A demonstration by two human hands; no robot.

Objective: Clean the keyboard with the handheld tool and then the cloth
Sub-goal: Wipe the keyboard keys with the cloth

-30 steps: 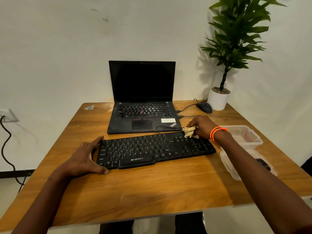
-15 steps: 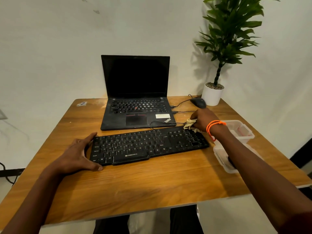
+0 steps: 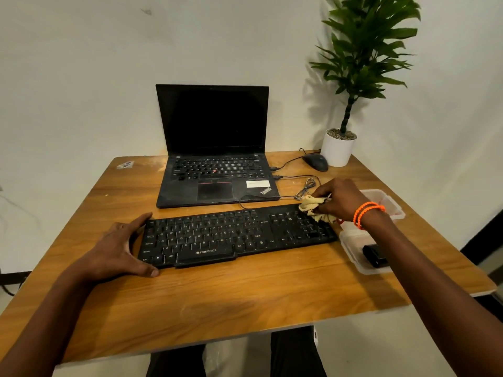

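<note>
Two bare hands are working at a black keyboard (image 3: 236, 235) lying across the wooden desk (image 3: 245, 300). At the keyboard's left end, the left hand (image 3: 117, 248) is lying spread and flat, its fingers (image 3: 137, 223) straight along the far corner and its thumb touching the near edge, gripping nothing. At the keyboard's right far corner, the right hand (image 3: 337, 200) is bunching a yellowish cloth (image 3: 315, 208) in curled fingers (image 3: 319, 190), the cloth sticking out below the fingertips and touching the keys. Just right of the keyboard, two clear plastic containers (image 3: 362, 265) are sitting, the nearer holding a dark object. Beyond the keyboard, an open laptop (image 3: 215, 148) is standing, with a mouse (image 3: 315, 161) and a potted plant (image 3: 340, 148) farther right.
</note>
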